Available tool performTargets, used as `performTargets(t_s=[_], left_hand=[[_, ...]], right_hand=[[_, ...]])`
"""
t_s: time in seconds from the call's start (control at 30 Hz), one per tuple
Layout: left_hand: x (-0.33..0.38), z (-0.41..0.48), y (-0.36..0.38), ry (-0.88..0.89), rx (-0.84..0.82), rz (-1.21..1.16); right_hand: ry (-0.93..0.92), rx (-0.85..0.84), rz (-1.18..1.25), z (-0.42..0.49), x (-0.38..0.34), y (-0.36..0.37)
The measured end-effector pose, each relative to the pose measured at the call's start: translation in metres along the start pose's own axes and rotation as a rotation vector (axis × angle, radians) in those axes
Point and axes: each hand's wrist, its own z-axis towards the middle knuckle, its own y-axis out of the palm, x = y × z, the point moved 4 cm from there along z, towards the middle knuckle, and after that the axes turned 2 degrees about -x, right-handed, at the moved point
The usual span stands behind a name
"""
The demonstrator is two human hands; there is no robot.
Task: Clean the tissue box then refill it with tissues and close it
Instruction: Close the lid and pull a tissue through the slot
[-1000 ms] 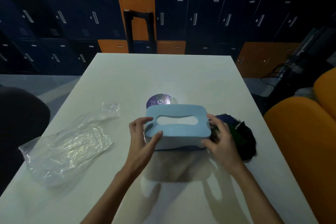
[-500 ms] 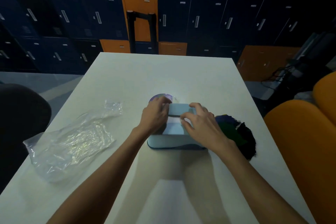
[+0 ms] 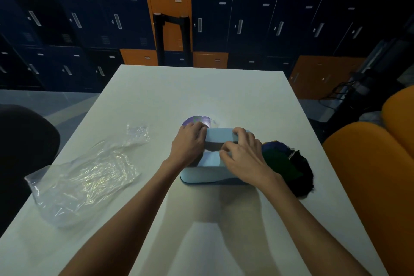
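**Both hands at the slot of the box**

The left hand (image 3: 189, 143) lies curled over the left end of the box (image 3: 210, 175), fingers bent down over the lid's far edge; its grip is closed on the lid, though how firmly cannot be told. The right hand (image 3: 243, 154) sits on the right half, thumb and forefinger pinched together at the slot, where something pale shows. Whether that pinch has a tissue in it or only presses the lid is hidden by the fingers.

The box stands on the bench (image 3: 224, 96), near the middle, lid on top. Just behind it lies a round purple disc (image 3: 197, 120), partly covered by the left hand. A dark cloth (image 3: 289, 168) lies touching the box on the right; a clear plastic bag (image 3: 87, 177) lies well apart on the left.

The step looks like the closing one: lid seated, tissues inside. The next move probably calls for drawing the first tissue up through the slot, with the left hand keeping the box down.
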Motion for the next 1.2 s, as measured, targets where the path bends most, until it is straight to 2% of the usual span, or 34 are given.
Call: performTargets(t_s=[0.27,0.4,0.53,0.73,1.2], left_hand=[[-0.002,0.001,0.001,0.003,0.003,-0.013],[-0.001,0.001,-0.002,0.007,-0.002,-0.049],[0.000,0.002,-0.002,0.011,-0.012,-0.087],[0.002,0.004,-0.005,0.013,-0.019,-0.114],[0.007,-0.003,-0.009,0.037,0.003,-0.125]], right_hand=[[0.006,-0.015,0.057,-0.002,0.001,0.001],[0.032,-0.237,0.056,-0.005,-0.007,0.009],[0.066,-0.333,-0.060,0.003,-0.018,0.016],[0.053,-0.336,-0.202,0.018,-0.024,0.019],[0.069,-0.302,-0.078,0.012,-0.021,0.015]])
